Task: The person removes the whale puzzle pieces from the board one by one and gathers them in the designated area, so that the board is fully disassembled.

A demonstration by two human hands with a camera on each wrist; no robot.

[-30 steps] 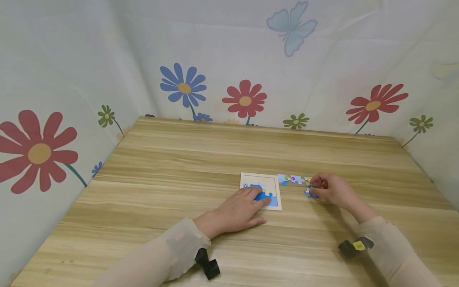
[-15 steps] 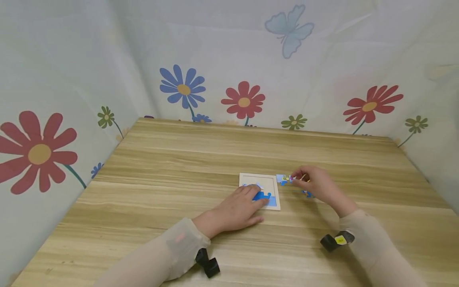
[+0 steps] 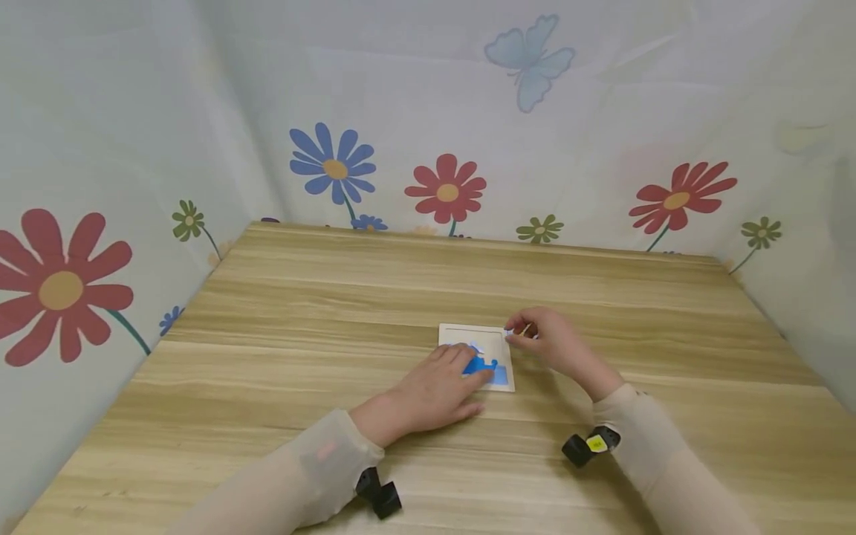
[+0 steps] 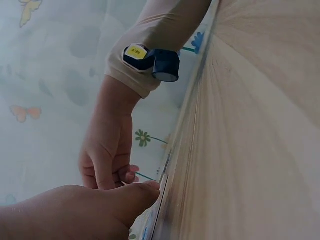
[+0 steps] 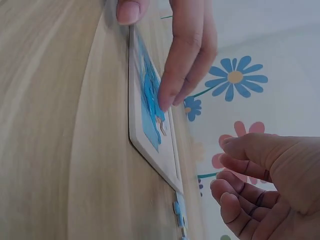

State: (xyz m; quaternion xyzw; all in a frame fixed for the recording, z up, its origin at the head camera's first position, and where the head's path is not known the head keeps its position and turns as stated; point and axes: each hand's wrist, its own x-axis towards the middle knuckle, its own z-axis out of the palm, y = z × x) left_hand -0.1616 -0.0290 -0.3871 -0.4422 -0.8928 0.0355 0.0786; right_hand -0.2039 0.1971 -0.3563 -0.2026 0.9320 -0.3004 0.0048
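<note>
My left hand (image 3: 428, 394) lies over a square puzzle tray (image 3: 511, 371) with a pale rim. Its straight fingers touch the blue puzzle pieces (image 3: 478, 364) inside, and in the right wrist view its thumb (image 5: 129, 12) is at the tray's near edge. My right hand (image 3: 551, 342) is at the tray's upper right corner. In the right wrist view its thumb and fingers (image 5: 235, 185) are loosely curled above the table, with nothing visible between them. Loose puzzle pieces (image 5: 178, 215) lie beside the tray corner, mostly hidden by the right hand in the head view.
The wooden table (image 3: 334, 297) extends around the tray to a back edge against a flower-printed cloth (image 3: 374, 89). Black wrist devices (image 3: 378, 492) are worn at both sleeves.
My right hand has moved left along the row of loose pieces, from its far end to the tray corner. The left hand has stayed on the tray; the head view has shifted slightly.
</note>
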